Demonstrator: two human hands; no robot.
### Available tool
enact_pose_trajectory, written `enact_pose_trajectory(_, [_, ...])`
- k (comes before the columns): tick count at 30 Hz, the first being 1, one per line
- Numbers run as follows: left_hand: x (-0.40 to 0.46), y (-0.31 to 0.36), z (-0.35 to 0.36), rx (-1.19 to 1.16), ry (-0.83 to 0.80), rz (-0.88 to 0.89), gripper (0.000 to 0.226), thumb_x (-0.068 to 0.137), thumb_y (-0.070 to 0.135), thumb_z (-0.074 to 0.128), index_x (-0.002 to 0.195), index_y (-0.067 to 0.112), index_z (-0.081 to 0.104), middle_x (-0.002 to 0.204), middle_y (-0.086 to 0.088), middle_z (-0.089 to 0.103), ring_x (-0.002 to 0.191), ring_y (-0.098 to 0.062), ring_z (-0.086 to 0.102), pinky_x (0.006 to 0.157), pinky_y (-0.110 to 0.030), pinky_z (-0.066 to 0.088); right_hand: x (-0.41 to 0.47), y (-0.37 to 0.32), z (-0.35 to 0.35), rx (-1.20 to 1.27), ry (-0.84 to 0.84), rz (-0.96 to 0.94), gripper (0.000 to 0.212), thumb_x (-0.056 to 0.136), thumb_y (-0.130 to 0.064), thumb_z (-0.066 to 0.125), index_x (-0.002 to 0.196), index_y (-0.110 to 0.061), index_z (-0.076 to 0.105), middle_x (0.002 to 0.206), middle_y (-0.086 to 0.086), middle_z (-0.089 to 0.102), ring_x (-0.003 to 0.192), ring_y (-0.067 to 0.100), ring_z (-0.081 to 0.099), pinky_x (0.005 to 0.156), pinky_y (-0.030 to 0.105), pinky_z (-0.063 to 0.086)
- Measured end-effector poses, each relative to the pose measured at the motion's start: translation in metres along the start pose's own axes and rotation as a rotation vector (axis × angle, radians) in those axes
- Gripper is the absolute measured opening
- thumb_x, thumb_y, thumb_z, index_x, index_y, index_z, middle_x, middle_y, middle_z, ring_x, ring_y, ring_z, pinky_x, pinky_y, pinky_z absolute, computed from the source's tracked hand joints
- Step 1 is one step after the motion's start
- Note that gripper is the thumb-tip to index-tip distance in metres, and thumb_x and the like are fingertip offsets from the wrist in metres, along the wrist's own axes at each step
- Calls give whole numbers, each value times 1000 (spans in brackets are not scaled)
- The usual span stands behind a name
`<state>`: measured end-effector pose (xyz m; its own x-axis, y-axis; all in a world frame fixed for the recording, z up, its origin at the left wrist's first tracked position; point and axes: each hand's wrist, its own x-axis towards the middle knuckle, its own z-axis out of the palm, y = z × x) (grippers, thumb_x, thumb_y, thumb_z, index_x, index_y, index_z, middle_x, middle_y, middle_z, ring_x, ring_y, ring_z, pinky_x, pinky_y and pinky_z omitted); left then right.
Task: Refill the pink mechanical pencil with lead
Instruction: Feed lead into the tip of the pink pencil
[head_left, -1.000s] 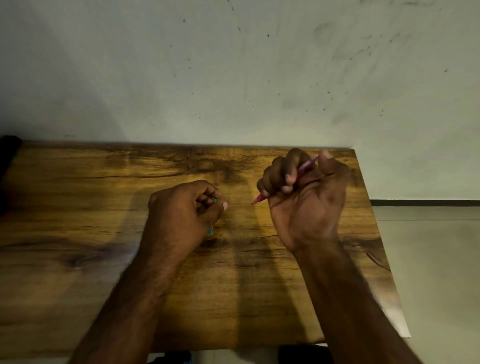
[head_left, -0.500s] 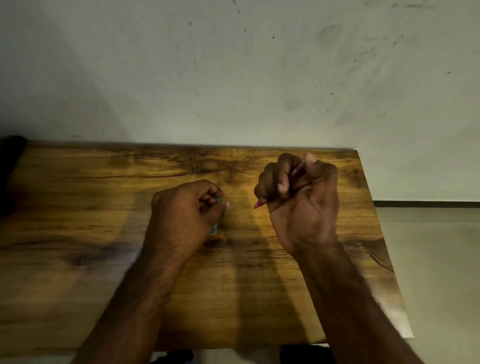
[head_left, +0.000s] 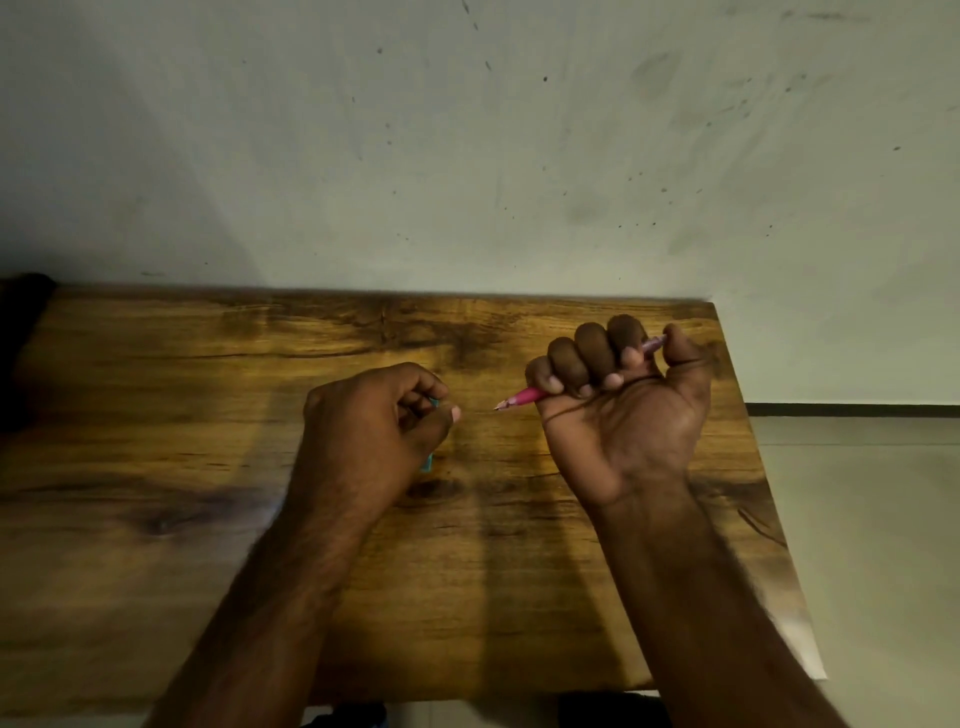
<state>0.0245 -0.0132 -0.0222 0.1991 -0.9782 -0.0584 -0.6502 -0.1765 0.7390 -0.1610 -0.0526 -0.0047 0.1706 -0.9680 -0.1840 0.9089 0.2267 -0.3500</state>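
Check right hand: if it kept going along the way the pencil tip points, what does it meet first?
Most likely the left hand. The right hand grips the pink pencil with its tip aimed left at that thumb across bare table. Relative height is unclear.

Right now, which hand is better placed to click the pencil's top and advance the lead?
Right hand: it grips the pink mechanical pencil in its fist, thumb at the top end. Left hand holds a teal item.
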Motion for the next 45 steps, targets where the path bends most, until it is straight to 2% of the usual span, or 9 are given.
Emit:
enact_pose_trajectory(3, [0, -1, 0, -2, -2, 15, 18, 80, 44, 79, 94, 33, 76, 75, 21, 69, 80, 9, 64, 79, -34, 61, 0, -3, -4, 126, 32, -19, 50, 99, -54, 30, 68, -17, 41, 59, -2, 29, 58, 15, 24, 60, 32, 30])
enact_pose_trajectory(9, [0, -2, 0, -13, -2, 25, 17, 81, 39, 80, 96, 33, 76, 78, 20, 70, 79, 8, 65, 77, -29, 60, -1, -2, -3, 179, 68, -45, 48, 99, -52, 30, 67, -17, 41, 58, -3, 29, 57, 14, 24, 60, 31, 29])
enact_pose_trajectory(13, [0, -1, 1, -30, 3, 26, 17, 81, 39, 80, 95, 32, 77, 78, 20, 70, 82, 10, 64, 80, -32, 60, -2, -1, -3, 182, 97, -61, 46, 99, -51, 30, 67, -19, 35, 57, -2, 28, 56, 15, 25, 60, 31, 27])
enact_pose_trajectory(17, [0, -1, 1, -26, 4, 29, 17, 81, 39, 81, 95, 32, 76, 77, 20, 70, 81, 8, 65, 81, -36, 61, -2, -1, -2, 199, 116, -73, 47, 99, -53, 32, 67, -19, 36, 57, -2, 29, 56, 15, 25, 60, 31, 27])
enact_pose_trajectory(31, [1, -3, 3, -2, 8, 57, 15, 81, 39, 80, 95, 34, 75, 76, 22, 68, 83, 12, 63, 74, -21, 55, -1, 0, -3, 193, 104, -70, 49, 98, -52, 29, 65, -17, 40, 57, -2, 28, 56, 15, 25, 59, 31, 29])
enact_pose_trajectory(45, [-1, -1, 2, -16, -3, 32, 16, 81, 38, 81, 96, 32, 76, 78, 20, 69, 81, 10, 64, 77, -24, 57, -1, 0, -4, 206, 102, -72, 49, 98, -51, 29, 65, -16, 40, 57, -2, 28, 56, 15, 24, 60, 31, 28])
